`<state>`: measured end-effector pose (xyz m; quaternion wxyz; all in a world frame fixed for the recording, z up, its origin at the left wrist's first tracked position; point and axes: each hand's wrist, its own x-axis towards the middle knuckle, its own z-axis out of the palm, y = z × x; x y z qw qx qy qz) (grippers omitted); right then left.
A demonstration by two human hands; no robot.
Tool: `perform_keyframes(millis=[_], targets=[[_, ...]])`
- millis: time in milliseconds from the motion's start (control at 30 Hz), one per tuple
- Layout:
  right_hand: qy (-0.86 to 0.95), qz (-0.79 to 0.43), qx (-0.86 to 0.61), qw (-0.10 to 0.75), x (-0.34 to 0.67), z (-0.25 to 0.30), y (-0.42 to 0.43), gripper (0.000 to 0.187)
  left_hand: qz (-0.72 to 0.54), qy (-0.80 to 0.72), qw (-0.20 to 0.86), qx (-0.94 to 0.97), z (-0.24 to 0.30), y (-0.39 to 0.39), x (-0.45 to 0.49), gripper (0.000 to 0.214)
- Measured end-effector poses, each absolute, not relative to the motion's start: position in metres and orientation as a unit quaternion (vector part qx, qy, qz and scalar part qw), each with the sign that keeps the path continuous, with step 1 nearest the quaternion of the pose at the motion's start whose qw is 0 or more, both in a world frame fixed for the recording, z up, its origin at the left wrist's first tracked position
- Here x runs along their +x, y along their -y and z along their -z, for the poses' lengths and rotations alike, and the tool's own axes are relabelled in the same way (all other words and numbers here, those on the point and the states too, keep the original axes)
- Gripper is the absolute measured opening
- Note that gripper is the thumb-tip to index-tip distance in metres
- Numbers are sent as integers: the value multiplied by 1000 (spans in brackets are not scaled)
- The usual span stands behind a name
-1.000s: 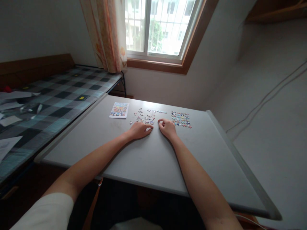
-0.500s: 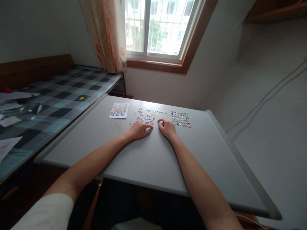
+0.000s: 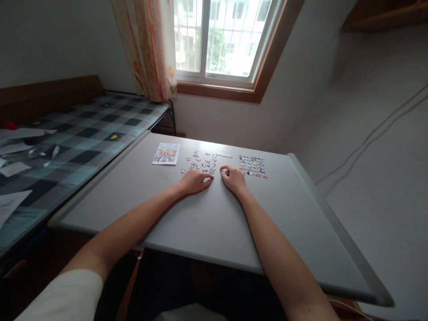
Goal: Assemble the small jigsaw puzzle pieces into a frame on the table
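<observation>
My left hand [image 3: 196, 181] rests on the table just in front of several loose jigsaw pieces [image 3: 195, 165], its index finger and thumb stretched to the right and apart. Nothing shows between them. Across a small gap lies my right hand [image 3: 233, 178], loosely bent, with the index finger pointing left and a space above the thumb; I see nothing in it. Between and beyond the hands, a joined strip of jigsaw pieces [image 3: 223, 155] forms a corner. Right of my right hand, many colourful jigsaw pieces [image 3: 252, 165] lie in rows. A printed picture card [image 3: 166, 154] is at the left.
The grey table [image 3: 200, 227] has a raised edge along its right side. To the left stands a bed [image 3: 123, 117] with a checked cover, papers [image 3: 15, 169] lying on it. A window [image 3: 227, 40] and a curtain [image 3: 152, 49] are behind the table.
</observation>
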<state>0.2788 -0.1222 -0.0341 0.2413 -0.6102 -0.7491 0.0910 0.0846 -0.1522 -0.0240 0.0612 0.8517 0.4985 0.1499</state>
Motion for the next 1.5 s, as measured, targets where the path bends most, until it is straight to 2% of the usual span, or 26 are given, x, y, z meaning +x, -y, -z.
perform_keyframes(millis=[1500], targets=[[749, -91, -613, 236, 279, 34, 122, 25, -154, -502, 59, 849, 23, 153, 86, 36]])
